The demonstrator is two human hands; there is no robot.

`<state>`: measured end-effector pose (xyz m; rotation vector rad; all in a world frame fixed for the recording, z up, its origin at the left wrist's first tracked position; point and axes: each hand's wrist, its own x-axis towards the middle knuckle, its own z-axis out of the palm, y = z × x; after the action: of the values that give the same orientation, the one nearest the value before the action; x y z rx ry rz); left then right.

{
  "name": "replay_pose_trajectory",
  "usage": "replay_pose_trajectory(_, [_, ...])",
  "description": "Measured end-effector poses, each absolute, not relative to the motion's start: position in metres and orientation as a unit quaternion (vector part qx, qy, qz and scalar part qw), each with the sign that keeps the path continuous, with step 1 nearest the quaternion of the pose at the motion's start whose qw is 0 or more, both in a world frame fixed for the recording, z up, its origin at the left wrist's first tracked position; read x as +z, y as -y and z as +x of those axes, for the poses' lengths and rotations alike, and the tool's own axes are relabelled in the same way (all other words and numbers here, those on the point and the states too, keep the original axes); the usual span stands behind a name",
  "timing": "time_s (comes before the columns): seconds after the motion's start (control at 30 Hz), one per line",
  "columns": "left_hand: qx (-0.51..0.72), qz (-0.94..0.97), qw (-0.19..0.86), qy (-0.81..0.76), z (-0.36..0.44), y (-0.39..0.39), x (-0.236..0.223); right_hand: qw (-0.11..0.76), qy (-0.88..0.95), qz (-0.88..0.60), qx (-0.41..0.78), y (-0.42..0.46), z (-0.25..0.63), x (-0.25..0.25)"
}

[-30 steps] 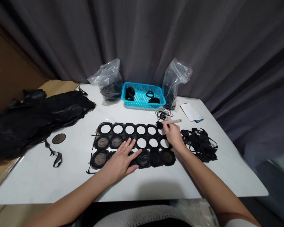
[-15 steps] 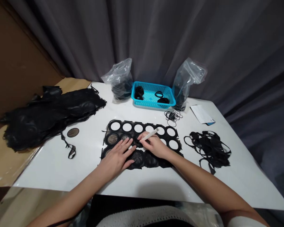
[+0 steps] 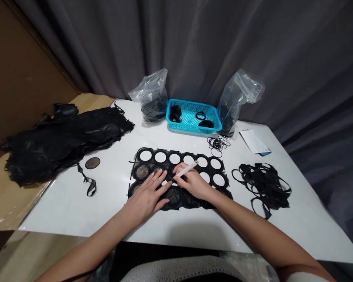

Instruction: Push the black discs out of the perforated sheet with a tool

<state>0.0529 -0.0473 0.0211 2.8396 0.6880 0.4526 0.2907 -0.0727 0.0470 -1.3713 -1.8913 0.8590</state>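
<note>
A black rubbery sheet [image 3: 153, 162] with rows of round rings lies flat on the white table. Several of its rings in the back rows are open holes that show white, while others still hold a thin dark film. My left hand [image 3: 147, 192] rests palm down on the sheet's left part, fingers spread. Beside its fingertips, my right hand [image 3: 190, 182] grips a slim white pen-like tool [image 3: 188, 168], slanting up to the right. The tool's working tip is hidden by the fingers, over a ring in the middle row.
A stack of black sheets [image 3: 61, 141] lies left, near a loose film disc [image 3: 92, 163]. Behind are a blue basket [image 3: 194, 129] with black rings and two clear bags [image 3: 153, 105]. Thin black rings [image 3: 218, 145], a paper [image 3: 254, 141] and black scraps [image 3: 264, 186] lie right.
The whole view has shifted slightly. My left hand stays flat on the sheet, and the right hand with the white tool keeps nearly the same place over the middle row.
</note>
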Motion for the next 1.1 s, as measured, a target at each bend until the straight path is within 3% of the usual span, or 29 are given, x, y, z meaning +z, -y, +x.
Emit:
replay_pose_trajectory(0.27, [0.158,0.952,0.109,-0.24,0.053,0.047,0.016,0.249,0.801,-0.513,0.183,0.085,0.277,0.034])
replay_pose_trajectory(0.57, [0.152,0.955,0.103,-0.234,0.054,0.046,0.021,0.41,0.557,-0.702,0.173,0.048,0.344,0.061])
replay_pose_trajectory(0.87, [0.197,0.917,0.134,-0.321,0.021,0.036,0.038,0.402,0.628,-0.601,0.287,0.039,0.281,0.058])
replay_pose_trajectory(1.1, [0.159,0.944,0.106,-0.269,0.001,0.033,0.029,0.334,0.737,-0.496,0.314,0.045,0.247,0.048])
